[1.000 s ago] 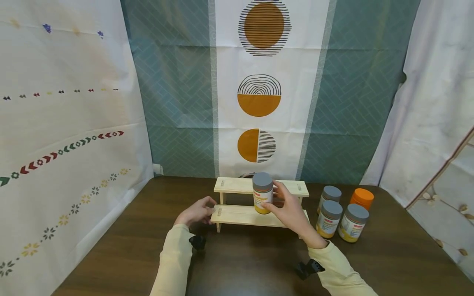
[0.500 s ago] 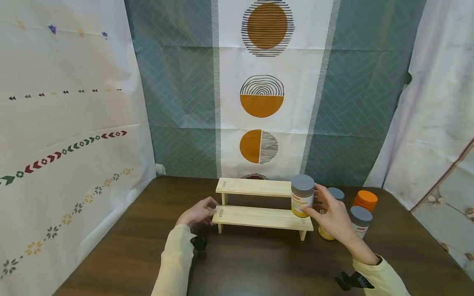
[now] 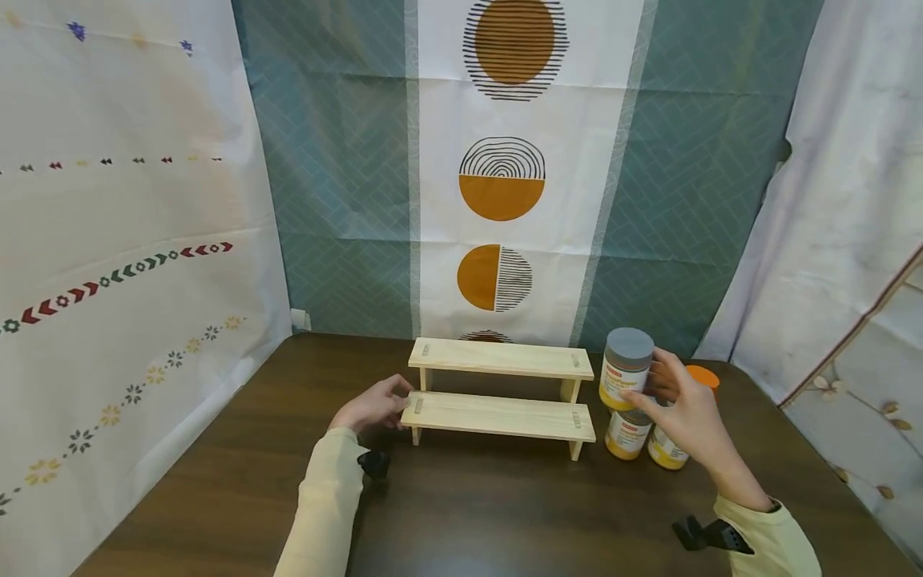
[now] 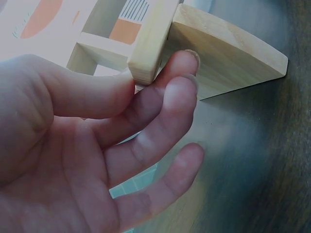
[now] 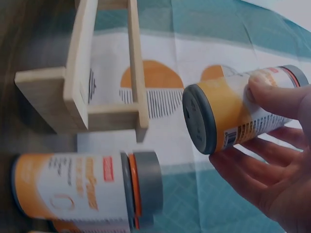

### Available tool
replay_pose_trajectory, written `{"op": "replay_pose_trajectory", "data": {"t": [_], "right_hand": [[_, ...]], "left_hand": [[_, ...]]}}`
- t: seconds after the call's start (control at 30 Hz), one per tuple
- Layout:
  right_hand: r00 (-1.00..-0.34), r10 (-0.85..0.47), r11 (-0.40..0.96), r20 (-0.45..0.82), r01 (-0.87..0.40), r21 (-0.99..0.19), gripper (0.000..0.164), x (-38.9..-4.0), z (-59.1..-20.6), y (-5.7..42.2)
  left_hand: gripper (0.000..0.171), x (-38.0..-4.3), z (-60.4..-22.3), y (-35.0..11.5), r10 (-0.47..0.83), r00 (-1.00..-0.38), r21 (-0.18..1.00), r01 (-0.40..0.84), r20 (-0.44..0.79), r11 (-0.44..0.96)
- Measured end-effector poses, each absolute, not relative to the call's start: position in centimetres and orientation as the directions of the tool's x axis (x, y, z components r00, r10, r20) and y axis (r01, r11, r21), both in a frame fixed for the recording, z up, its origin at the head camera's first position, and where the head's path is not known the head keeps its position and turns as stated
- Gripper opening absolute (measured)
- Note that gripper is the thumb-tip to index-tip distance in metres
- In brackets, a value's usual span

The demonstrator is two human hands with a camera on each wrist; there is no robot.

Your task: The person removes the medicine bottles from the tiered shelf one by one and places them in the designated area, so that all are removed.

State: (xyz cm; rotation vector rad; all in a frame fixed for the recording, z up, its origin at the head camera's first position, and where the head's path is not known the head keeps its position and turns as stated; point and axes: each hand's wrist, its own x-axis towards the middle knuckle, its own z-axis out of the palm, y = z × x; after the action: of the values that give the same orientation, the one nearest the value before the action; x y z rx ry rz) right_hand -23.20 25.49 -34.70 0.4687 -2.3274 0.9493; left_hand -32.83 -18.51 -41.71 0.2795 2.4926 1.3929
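Note:
A two-tier wooden shelf [image 3: 497, 415] stands on the table. My left hand [image 3: 371, 406] is at its left end; in the left wrist view the thumb and curled fingers pinch the end of the lower board [image 4: 148, 56]. My right hand [image 3: 688, 418] grips a jar [image 3: 624, 373] with a grey lid and a white and yellow label, raised to the right of the shelf. In the right wrist view, thumb and fingers wrap round this jar [image 5: 226, 114], and its dark base shows. Both tiers of the shelf bear nothing.
Below the held jar, a similar jar [image 3: 626, 437] stands on the dark table [image 3: 476, 513]. Another jar [image 3: 667, 453] and an orange lid [image 3: 703, 377] are partly hidden by the right hand. Patterned cloths [image 3: 346, 200] hang behind and at the sides.
My right hand has carried the jar from in front of the shelf rightward, to above the other jars. The left hand keeps its hold on the shelf's left end.

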Motion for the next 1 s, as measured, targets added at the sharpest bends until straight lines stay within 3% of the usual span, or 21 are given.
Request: {"op": "replay_pose_trajectory", "data": {"t": [0.67, 1.0], "right_hand": [[-0.786, -0.061, 0.634, 0.615, -0.507, -0.585, 0.067, -24.5, -34.3, 31.4], [-0.803, 0.014, 0.658, 0.596, -0.441, -0.610, 0.069, -24.0, -34.2, 34.9]], "left_hand": [[0.030, -32.8, -41.8, -18.8, 0.307, -0.942, 0.848, 0.053, -0.132, 0.528], [0.030, -32.9, -41.9, -18.8, 0.316, -0.939, 0.852, 0.051, -0.137, 0.522]]}}
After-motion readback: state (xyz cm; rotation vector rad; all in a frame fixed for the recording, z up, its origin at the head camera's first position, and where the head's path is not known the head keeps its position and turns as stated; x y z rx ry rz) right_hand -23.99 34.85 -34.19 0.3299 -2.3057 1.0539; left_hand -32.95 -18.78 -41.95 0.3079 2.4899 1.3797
